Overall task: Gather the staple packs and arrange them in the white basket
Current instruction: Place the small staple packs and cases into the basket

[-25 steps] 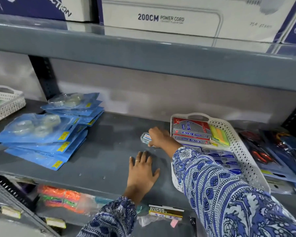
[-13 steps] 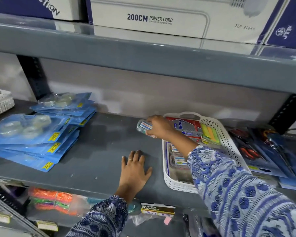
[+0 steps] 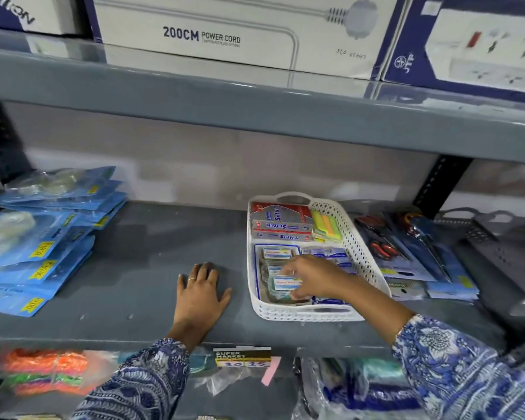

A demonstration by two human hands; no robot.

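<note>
Shelf (image 3: 134,268): grey, carrying everything here.
White basket (image 3: 303,313): on the shelf, around and under the right grip.
Left hand (image 3: 199,294): flat on the shelf, fingers spread wide, holding nothing, left of the basket.
Right hand (image 3: 315,277): over the basket's near end, grip pinched on a staple pack.
Staple pack (image 3: 287,283): in that grip, low over other packs (image 3: 276,253) in the basket.

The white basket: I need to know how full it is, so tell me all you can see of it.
The white perforated plastic basket sits flat on the grey shelf, handle cut-outs at both ends. Its far end holds stacked red and blue boxes beside green and orange sticky notes; staple packs fill the near part. The right hand lowers another there.
</note>
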